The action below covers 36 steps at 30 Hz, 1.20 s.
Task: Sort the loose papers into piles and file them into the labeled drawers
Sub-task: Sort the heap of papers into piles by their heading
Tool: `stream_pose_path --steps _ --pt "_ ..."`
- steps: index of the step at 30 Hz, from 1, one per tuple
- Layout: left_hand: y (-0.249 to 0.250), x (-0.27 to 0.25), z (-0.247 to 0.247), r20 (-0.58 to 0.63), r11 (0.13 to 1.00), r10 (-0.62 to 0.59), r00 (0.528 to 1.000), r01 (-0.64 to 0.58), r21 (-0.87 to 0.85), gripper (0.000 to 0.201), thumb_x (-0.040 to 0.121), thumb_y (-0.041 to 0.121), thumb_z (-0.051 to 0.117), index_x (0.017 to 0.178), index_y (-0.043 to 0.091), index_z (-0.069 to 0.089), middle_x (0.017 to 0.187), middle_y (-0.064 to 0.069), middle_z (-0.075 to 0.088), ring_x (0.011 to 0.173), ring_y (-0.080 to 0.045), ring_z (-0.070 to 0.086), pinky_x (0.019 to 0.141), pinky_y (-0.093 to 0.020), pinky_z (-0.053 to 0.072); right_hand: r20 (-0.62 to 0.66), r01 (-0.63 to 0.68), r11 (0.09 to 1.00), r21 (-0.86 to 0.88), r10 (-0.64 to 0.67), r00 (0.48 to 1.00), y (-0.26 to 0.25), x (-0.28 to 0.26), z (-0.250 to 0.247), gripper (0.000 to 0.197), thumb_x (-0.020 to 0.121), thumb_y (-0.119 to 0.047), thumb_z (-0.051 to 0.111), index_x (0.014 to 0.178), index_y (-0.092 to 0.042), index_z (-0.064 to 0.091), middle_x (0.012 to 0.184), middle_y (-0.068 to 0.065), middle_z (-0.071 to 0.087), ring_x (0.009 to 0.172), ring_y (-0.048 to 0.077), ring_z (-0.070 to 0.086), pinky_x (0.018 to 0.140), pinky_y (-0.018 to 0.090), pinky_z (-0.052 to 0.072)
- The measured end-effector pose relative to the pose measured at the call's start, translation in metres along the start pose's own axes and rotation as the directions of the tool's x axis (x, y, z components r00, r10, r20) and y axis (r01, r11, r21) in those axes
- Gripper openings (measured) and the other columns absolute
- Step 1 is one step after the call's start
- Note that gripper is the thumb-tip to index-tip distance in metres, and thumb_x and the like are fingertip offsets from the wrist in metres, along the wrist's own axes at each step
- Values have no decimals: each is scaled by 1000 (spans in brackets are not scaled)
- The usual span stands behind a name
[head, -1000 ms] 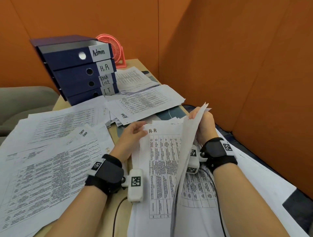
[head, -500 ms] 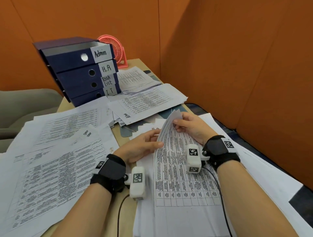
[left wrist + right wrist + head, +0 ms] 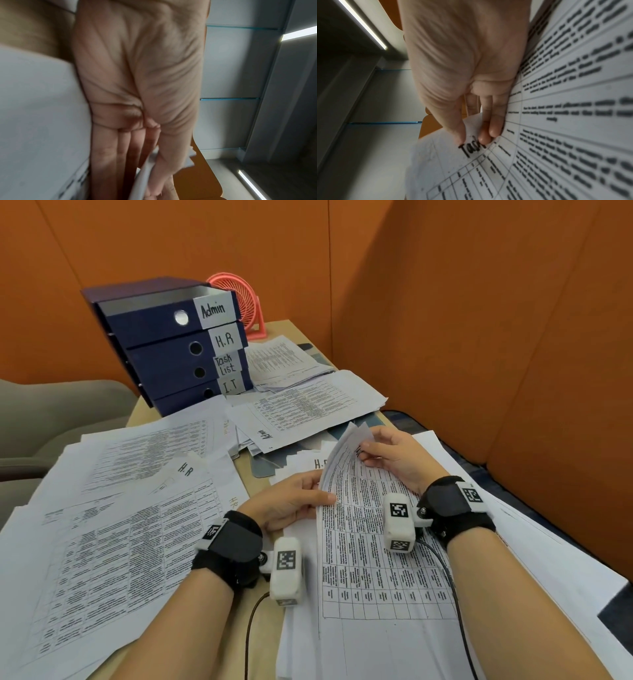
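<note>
A printed table sheet (image 3: 376, 542) tops the stack in front of me; "Task" is handwritten at its top corner (image 3: 467, 150). My right hand (image 3: 387, 453) pinches that raised corner between thumb and fingers (image 3: 485, 138). My left hand (image 3: 301, 501) holds the sheet's curled left edge (image 3: 142, 180), thumb on top and fingers underneath. A sheet marked H-R (image 3: 318, 463) peeks out below. The blue drawer stack (image 3: 164, 350), labelled Admin, H.R, Task List and I.T, stands at the back left.
An H.R pile (image 3: 120, 542) covers the left of the desk, with another pile (image 3: 154, 446) behind it. An Admin pile (image 3: 308, 409) and more papers (image 3: 284, 361) lie near the drawers. A pink fan (image 3: 243, 299) stands behind. Orange partitions (image 3: 479, 337) close the right side.
A second ago my right hand held the sheet upright, baring the H-R page. The sheet has come down over it, and my left hand has taken hold of its left edge.
</note>
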<state>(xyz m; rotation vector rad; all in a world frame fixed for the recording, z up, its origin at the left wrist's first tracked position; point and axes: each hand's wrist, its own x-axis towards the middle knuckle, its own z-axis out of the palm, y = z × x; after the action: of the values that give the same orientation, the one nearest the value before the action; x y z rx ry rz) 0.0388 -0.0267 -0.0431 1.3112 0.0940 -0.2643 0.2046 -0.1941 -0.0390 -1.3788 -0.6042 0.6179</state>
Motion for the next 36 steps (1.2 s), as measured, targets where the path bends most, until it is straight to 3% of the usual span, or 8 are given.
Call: stream_pose_path --steps 5,9,16,21,28,31,34,36 --pt "1 1 2 -38 1000 14 999 -15 -23 55 84 6 61 137 10 46 132 -20 58 113 -31 61 89 -39 57 -8 1 1000 -5 -1 1000 -2 -2 0 30 92 0 62 120 -10 66 103 6 71 83 16 66 77 24 57" --pt "1 1 3 -79 996 45 996 -51 -77 48 92 21 60 138 22 45 121 -13 65 100 -25 67 85 -38 58 -52 2 997 -76 -6 999 -2 -2 -2 24 91 -4 64 112 -12 71 97 1 76 85 16 70 79 27 54" --pt "0 2 4 -156 988 40 987 -62 -141 44 90 33 49 129 16 52 111 -10 67 90 -20 70 76 -35 60 -47 27 993 -117 -33 998 -3 -4 -2 24 91 -5 64 114 -12 71 102 5 76 89 17 71 84 27 57" --pt "-1 4 2 -181 985 46 982 -75 -155 40 89 34 49 123 13 55 105 -11 68 85 -20 70 74 -35 61 -119 59 994 -95 -71 990 -5 -4 -1 15 90 2 62 95 -5 74 97 7 76 90 22 72 81 27 59" --pt "-3 7 -1 -197 983 49 979 -81 -162 33 101 29 36 121 15 58 100 -7 72 82 -18 71 76 -35 60 -180 90 993 -76 -103 978 -11 -8 0 31 82 18 43 65 2 63 105 18 73 93 35 72 79 40 59" --pt "-2 6 1 -189 986 50 981 -78 -144 34 99 31 39 120 14 59 101 -8 73 84 -19 71 80 -37 58 -180 100 992 -77 -113 977 -13 -11 1 39 80 19 40 58 -2 64 105 20 72 91 37 71 74 38 61" --pt "0 4 3 -157 990 59 986 -77 -115 42 91 35 48 127 15 56 109 -11 70 89 -20 70 82 -37 57 -176 94 992 -89 -109 978 -12 -9 0 55 81 19 40 50 -18 68 102 23 71 87 39 68 66 31 59" --pt "0 1 3 -45 997 61 997 -63 -45 58 85 36 62 138 19 48 122 -16 63 102 -25 65 90 -36 55 -137 89 983 -158 -111 984 -8 -5 -2 48 81 18 43 67 -20 69 97 16 67 87 33 62 70 36 55"
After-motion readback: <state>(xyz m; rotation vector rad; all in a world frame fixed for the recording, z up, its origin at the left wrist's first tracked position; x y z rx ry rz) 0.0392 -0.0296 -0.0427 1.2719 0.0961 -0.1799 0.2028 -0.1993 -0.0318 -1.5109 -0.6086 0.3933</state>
